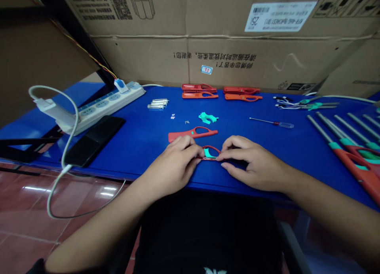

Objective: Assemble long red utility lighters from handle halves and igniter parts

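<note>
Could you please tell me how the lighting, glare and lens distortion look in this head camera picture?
In the head view, bright streaks of glare lie on the red floor tiles; the edge of the blue tabletop bows with wide-angle distortion; the left hand, right hand and red plastic loop they hold look fairly sharp, with soft shadows.

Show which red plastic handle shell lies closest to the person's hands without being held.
The long red shell lying alone, just beyond the left hand; the paired red and orange shells lie farther back.
</note>
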`<state>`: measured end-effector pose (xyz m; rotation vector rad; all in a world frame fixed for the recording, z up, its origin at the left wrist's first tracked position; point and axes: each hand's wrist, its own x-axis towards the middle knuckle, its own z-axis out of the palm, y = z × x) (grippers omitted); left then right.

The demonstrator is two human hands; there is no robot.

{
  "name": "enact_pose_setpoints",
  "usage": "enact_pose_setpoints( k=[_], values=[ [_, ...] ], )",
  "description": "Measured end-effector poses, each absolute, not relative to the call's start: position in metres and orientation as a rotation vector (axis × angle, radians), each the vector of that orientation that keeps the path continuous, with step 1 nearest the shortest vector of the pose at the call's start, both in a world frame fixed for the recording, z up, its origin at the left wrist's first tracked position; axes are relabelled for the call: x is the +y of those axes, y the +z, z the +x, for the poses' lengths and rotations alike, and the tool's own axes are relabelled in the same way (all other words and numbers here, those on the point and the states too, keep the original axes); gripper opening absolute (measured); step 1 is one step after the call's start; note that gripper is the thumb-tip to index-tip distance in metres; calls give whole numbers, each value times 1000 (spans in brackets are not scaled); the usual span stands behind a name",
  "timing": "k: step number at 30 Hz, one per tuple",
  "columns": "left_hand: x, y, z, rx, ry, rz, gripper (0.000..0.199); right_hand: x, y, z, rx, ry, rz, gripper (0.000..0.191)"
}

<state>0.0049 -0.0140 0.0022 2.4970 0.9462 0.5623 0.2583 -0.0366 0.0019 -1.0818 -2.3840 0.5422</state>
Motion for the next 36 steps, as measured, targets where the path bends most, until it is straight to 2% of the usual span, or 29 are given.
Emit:
enact_pose_setpoints(
  k=[8,16,26,36],
  values=[
    [-8,11,5,909,462,2545,16,-37,3,258,-2378,557,-1092,25],
    [-10,8,1,839,566,2693,21,-39,1,258,-2398,504,-1088,25],
    [-1,9,-9,812,521,2639,21,-38,3,257,-2409,505,-1172,25],
    [2,2,-8,781,594,2662,19,-38,-4,259,-2470,78,-1027,19]
  ],
)
